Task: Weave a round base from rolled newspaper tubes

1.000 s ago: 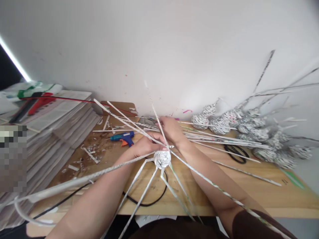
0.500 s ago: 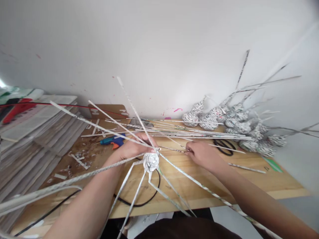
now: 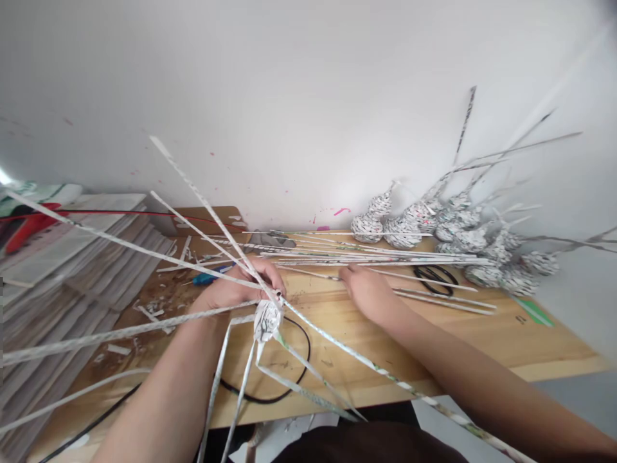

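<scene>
My left hand (image 3: 245,283) is closed round a small woven paper piece (image 3: 267,320) whose rounded white end faces me. Long rolled-paper tubes fan out from it; one long tube (image 3: 347,350) runs down to the right, and others reach left and upward. The left fingertips are partly hidden behind the tubes. Farther right, my right hand (image 3: 366,290) is low over the tabletop, fingers pinched on a thin paper tube (image 3: 313,275) near the loose pile. Its palm hides part of that tube.
Loose paper tubes (image 3: 385,258) lie across the back of the wooden table (image 3: 482,347). Woven paper gourd shapes (image 3: 402,233) stand at the back right beside a black cable coil (image 3: 436,280). Stacked newspapers (image 3: 81,283), a blue glue gun (image 3: 205,279) and paper scraps are on the left.
My left hand has shifted left with the woven piece, whose tubes swung left. The right hand has moved slightly left, toward the loose tubes. More of the glue gun is now covered.
</scene>
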A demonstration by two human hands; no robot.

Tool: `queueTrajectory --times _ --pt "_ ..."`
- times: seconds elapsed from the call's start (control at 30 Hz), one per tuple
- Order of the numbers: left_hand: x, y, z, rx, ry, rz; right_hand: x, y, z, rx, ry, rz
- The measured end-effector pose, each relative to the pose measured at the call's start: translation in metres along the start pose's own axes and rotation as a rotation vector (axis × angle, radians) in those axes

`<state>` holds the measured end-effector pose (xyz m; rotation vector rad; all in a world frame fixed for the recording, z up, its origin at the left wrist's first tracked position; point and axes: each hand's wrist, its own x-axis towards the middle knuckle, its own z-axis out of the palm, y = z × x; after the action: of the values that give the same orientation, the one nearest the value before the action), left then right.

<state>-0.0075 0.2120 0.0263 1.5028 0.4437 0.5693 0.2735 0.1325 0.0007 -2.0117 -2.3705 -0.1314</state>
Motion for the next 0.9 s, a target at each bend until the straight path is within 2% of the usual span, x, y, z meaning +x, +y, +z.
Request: queueTrajectory --times 0.17,0.3,0.43,0.6,0.9 --pt "-0.002 -0.002 -0.005 0.045 -0.027 -0.02 0.033 -0.007 0.008 0.013 0.052 -0.119" --pt "-0.002 -0.004 -0.008 -0.047 -0.085 0.029 0.03 -0.002 0.002 0.05 0.119 -0.132" --pt "-0.002 -0.007 -0.014 -0.038 -0.134 0.055 0.027 0.011 -0.005 0.034 0.228 -0.046" --pt "-0.004 -0.006 -0.02 0.005 -0.172 0.063 0.038 0.023 -0.001 -0.022 0.181 -0.007" --pt "-0.005 -0.007 -0.021 0.064 -0.166 0.012 0.041 0.02 0.006 0.019 0.213 -0.042"
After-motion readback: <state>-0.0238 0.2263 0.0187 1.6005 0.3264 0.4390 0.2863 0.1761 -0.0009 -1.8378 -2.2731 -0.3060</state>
